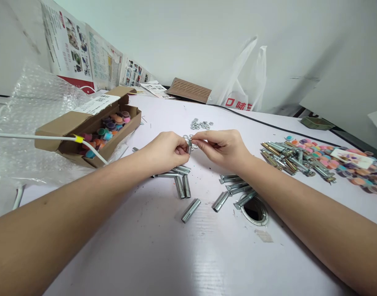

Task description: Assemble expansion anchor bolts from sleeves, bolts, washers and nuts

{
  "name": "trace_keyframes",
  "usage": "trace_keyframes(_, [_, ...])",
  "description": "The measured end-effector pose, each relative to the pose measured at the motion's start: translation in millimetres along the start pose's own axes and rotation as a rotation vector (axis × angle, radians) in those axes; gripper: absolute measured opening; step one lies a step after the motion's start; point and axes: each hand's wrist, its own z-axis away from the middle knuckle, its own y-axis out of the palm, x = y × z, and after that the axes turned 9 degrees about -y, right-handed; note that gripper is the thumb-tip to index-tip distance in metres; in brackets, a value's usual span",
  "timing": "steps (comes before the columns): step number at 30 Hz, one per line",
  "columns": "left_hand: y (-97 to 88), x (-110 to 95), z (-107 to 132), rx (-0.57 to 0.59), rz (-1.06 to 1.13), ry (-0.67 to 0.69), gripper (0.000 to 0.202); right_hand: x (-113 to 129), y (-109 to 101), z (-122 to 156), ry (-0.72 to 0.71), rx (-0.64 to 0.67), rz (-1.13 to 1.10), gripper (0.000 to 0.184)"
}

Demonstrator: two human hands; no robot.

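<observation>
Over the middle of the white table, my left hand (166, 153) pinches a small upright metal anchor bolt (189, 149). My right hand (224, 149) has thumb and forefinger closed at the top of that bolt; whatever sits between these fingertips is too small to make out. Flat washers (195, 146) lie just behind the fingertips, partly covered by them. Farther back is a cluster of hex nuts (201, 124). Loose metal sleeves (186, 187) lie in front of my left hand, and several bolts (237, 188) lie below my right wrist.
An open cardboard box (127, 123) of colourful caps stands at left beside bubble wrap (49, 98) and a white cable (53, 136). At right lie piled anchor bolts (295, 156) and scattered colourful caps (333, 164). A round table hole (262, 221) is near my right forearm. A plastic bag (244, 88) stands behind.
</observation>
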Motion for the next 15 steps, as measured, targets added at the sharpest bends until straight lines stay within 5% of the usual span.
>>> trace_keyframes(3, [-0.4, -1, 1, 0.001, 0.0, 0.003, 0.014, -1, -2, 1, -0.057, 0.016, 0.031, 0.026])
trace_keyframes(7, [0.2, -1, 0, 0.0, 0.004, -0.014, 0.017, 1, -4, -2, 0.169, -0.027, 0.051, 0.033])
trace_keyframes(11, [0.9, -1, -1, -0.001, 0.01, -0.033, 0.02, -5, -2, -9, 0.49, 0.213, 0.158, 0.032])
trace_keyframes(15, [1.0, -2, -1, 0.01, 0.01, -0.04, 0.018, -15, 3, -16, 0.576, 0.35, 0.13, 0.025])
